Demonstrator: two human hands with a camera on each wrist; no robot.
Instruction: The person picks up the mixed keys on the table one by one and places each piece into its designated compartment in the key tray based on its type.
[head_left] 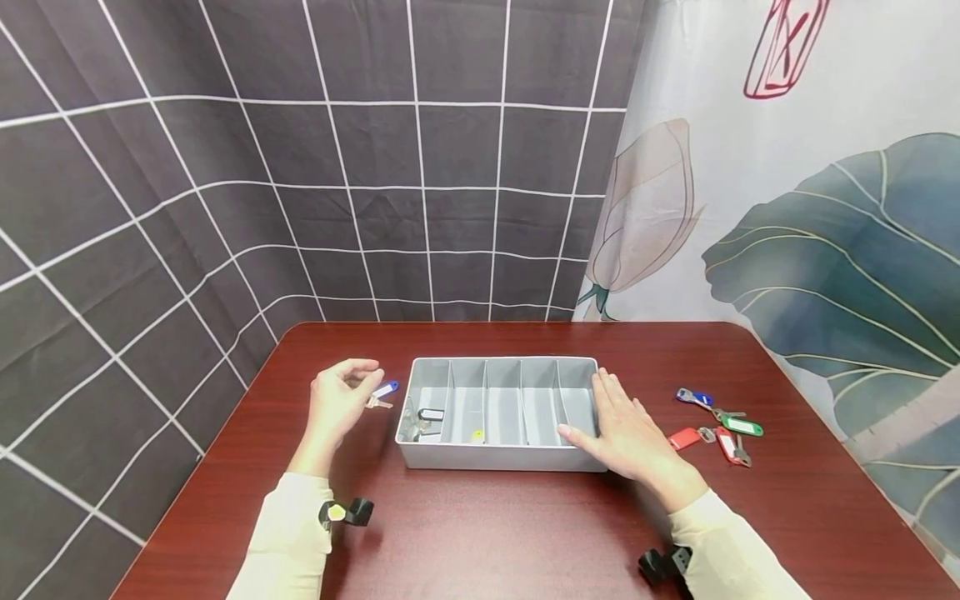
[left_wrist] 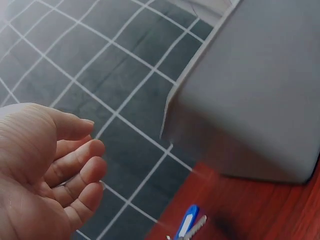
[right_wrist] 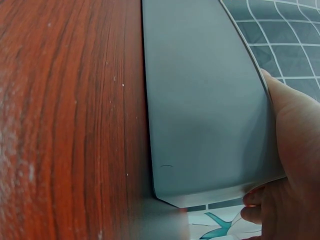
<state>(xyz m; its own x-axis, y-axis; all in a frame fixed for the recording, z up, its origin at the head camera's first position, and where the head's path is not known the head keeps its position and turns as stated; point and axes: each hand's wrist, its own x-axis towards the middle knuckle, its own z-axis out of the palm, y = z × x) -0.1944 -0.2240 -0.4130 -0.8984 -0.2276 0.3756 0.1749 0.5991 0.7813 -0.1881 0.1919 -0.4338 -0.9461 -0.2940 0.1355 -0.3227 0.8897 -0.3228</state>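
Left grip (head_left: 339,406) hovers; right (head_left: 632,437) holds tray (head_left: 502,457).

One grey rectangular plastic tray (head_left: 502,458) with five compartments (head_left: 503,408) is seen. Two blue plastic tags (head_left: 386,388), two red plastic tags (head_left: 683,438), one green plastic tag (head_left: 743,427) and one black-rimmed tag (head_left: 431,414) are counted; the small silvery metal keys (head_left: 742,455) cannot be counted surely.

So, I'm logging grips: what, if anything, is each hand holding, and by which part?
The right hand holds the grey rectangular plastic tray by its right end, thumb over the front rim. The left hand holds nothing visible.
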